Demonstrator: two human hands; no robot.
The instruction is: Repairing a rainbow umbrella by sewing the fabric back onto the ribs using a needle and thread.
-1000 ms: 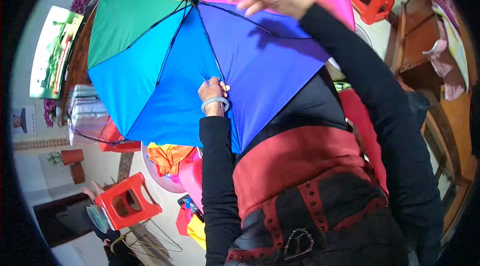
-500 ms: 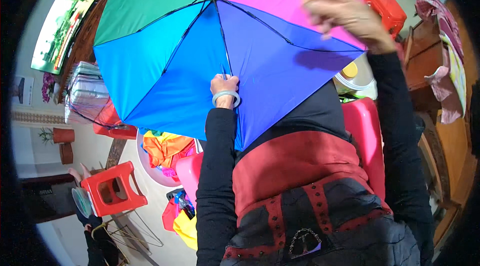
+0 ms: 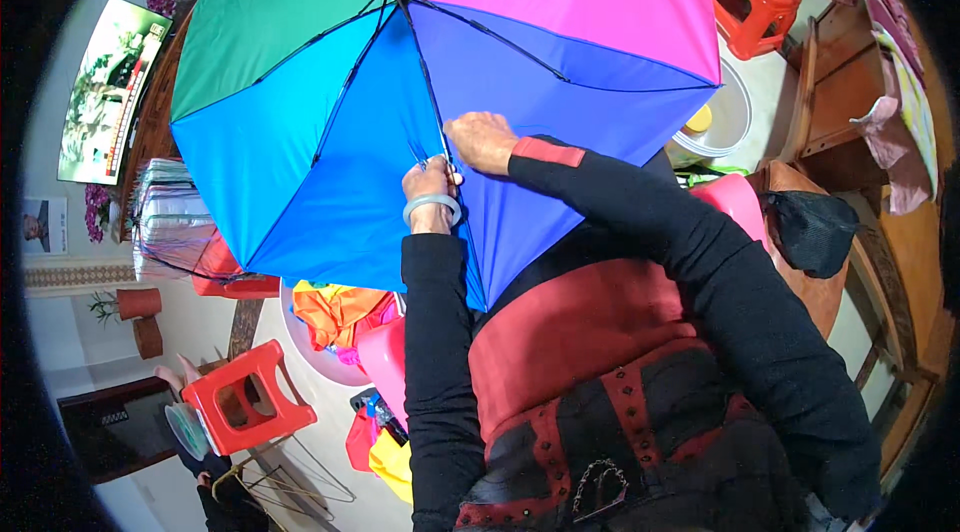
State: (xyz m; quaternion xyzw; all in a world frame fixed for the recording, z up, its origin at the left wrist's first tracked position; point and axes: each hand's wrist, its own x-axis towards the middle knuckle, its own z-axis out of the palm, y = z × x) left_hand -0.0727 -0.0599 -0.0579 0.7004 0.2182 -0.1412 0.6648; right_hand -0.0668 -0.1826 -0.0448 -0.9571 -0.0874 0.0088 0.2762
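Note:
A rainbow-coloured umbrella (image 3: 330,132) lies spread with its black ribs and shaft facing me. My left hand (image 3: 432,182), with a pale bangle at the wrist, is closed on a rib and the cloth along the seam between the blue and purple panels. Thin dark strands, perhaps thread, stick up beside its fingers. Just above it and to the right, my right hand (image 3: 482,140) is closed over the same rib, its fingertips bent in. Whatever those fingertips pinch is too small to make out.
Left of my lap, a tub (image 3: 310,337) holds colourful cloth. A red stool (image 3: 250,400) stands farther left. Another red stool (image 3: 752,4) and a white bucket (image 3: 735,112) are at the right. Wooden furniture (image 3: 850,82) lines the far right.
My right hand has come down and left from the pink panel to the rib beside my left hand. The umbrella and left hand have shifted slightly left in view.

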